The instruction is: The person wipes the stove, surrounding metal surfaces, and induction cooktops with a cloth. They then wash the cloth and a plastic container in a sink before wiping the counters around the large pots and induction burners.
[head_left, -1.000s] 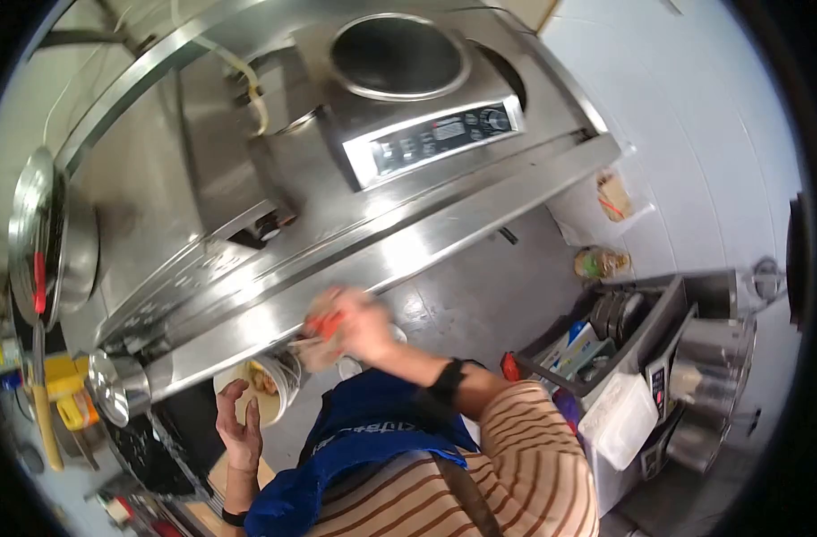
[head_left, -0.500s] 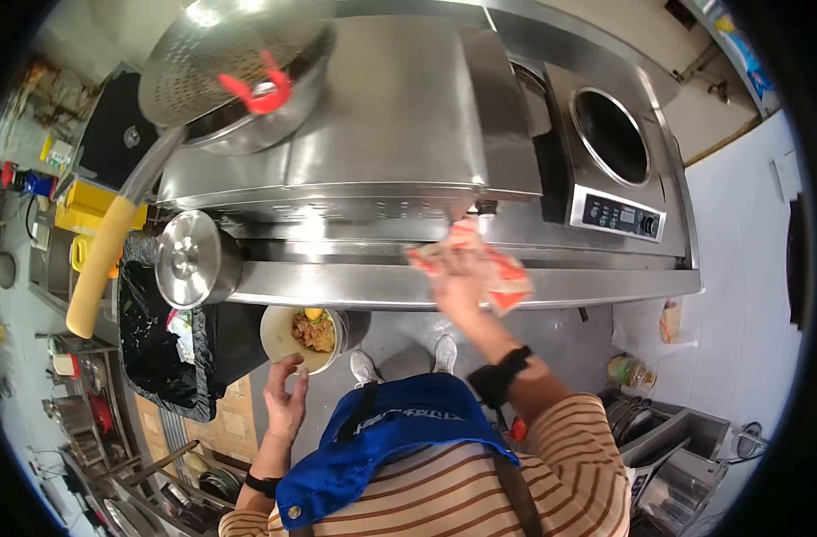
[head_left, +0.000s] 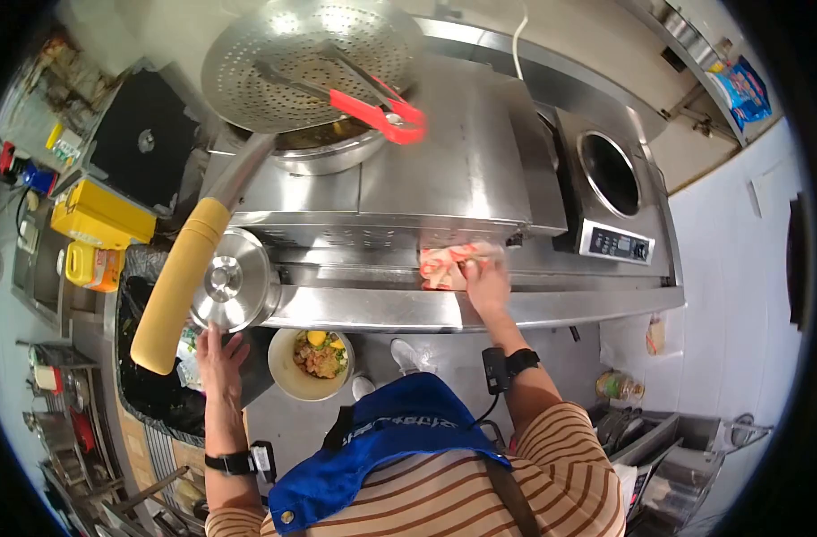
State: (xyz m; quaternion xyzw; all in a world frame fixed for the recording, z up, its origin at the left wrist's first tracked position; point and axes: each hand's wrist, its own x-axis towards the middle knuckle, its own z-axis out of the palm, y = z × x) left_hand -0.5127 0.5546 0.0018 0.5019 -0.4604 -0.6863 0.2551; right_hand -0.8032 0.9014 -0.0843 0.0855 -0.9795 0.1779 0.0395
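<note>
Red-and-white cloth [head_left: 444, 268]: bunched, held over the channel at the front of the steel table [head_left: 381, 310], below a slotted panel [head_left: 337, 234].
Right hand [head_left: 488, 286]: closed on the cloth's right end, the fingers curled into the fabric.
Left hand [head_left: 219, 360]: opened, fingers spread, held at the near edge of a round steel vessel [head_left: 235, 288]; whether its rim is touched cannot be told.
Strainer [head_left: 287, 46]: set over a steel pan [head_left: 332, 162], its yellow handle [head_left: 179, 291] pointed nearward; red-gripped tongs [head_left: 363, 108] are laid across it.
Pale bucket [head_left: 287, 380]: placed below the table's front edge, partly filled with brown, green and yellow food.
Cooker [head_left: 598, 225]: set toward the table's right end.
</note>
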